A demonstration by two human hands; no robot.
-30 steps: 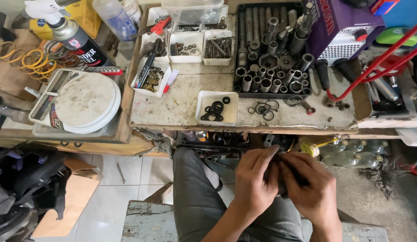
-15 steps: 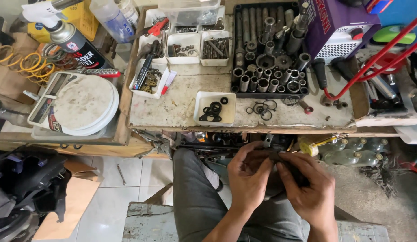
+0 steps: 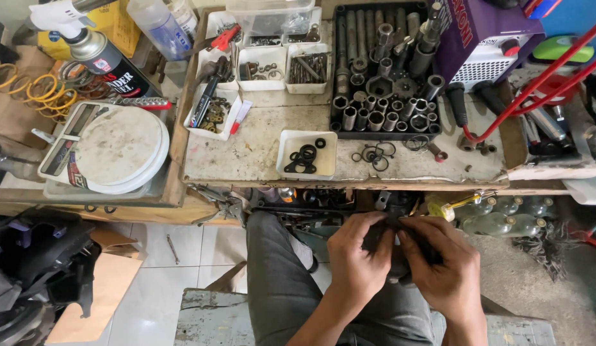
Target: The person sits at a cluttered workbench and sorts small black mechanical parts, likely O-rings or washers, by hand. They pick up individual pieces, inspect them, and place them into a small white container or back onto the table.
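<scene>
Both my hands meet over my lap, below the workbench edge. My left hand and my right hand are both closed around a small dark part, fingertips pinching it at the top. The part is mostly hidden by my fingers, so its shape is unclear. Just above my hands on the bench stands a small white tray holding black rubber rings. More loose rings lie on the bench beside it.
A black tray of sockets fills the bench's back. White bins of small parts sit to its left. A round white scale, a spray can and yellow springs lie far left. Red tubing crosses right.
My hands have stayed together over my lap, shifting only slightly while the fingers work on the dark part. The view has drifted a little.
</scene>
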